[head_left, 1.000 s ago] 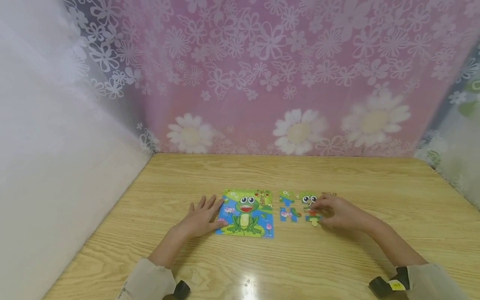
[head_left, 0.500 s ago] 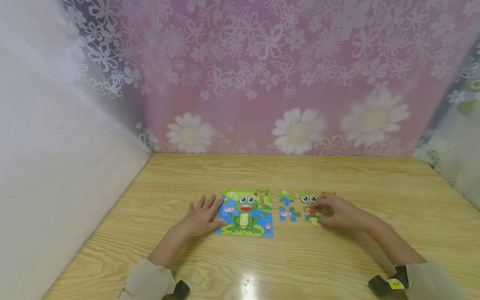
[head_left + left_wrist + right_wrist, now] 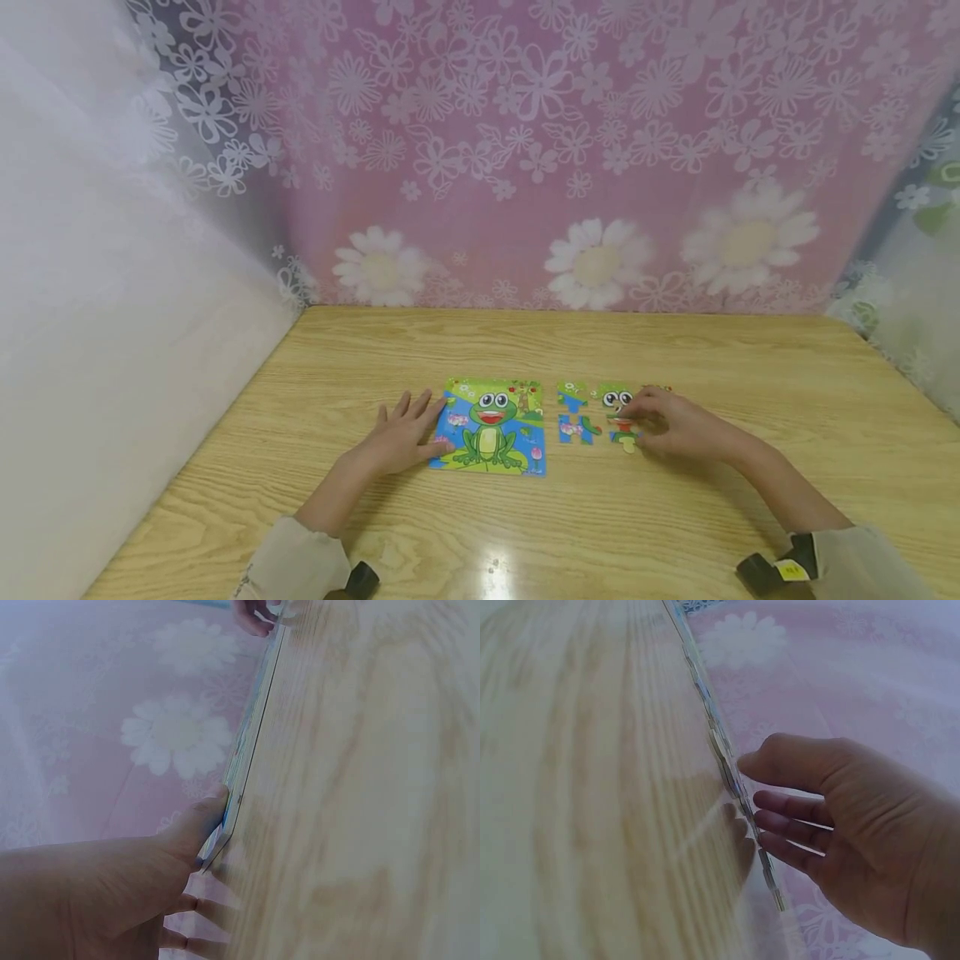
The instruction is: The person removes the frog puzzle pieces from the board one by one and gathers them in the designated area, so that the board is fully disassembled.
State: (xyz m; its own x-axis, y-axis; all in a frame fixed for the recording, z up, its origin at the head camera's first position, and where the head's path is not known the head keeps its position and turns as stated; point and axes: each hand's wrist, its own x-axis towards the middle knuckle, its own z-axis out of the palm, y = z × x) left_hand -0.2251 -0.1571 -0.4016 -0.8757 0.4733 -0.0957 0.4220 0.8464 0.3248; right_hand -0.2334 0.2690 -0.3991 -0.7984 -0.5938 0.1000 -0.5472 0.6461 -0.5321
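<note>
At the middle of the table lies a square frog picture board [image 3: 491, 425], bright green and blue. My left hand [image 3: 390, 442] rests at its left edge, fingers spread and thumb on the board's corner; the left wrist view shows the thumb [image 3: 210, 814] over the thick edge. To the board's right lie loose jigsaw pieces with the same frog. My right hand [image 3: 678, 427] is over the right-hand ones, thumb and forefinger at the frog mouth-and-belly puzzle piece [image 3: 624, 437]. The other fingers hang curved in the right wrist view; the forefinger is hidden behind the thumb [image 3: 761, 761].
A frog-eyes piece [image 3: 617, 398] lies just behind the mouth piece. Left of it are a blue-green corner piece [image 3: 573, 396] and a pink-flower piece [image 3: 576, 428]. The wooden table [image 3: 480, 342] meets a pink floral curtain [image 3: 487, 183] at its back edge.
</note>
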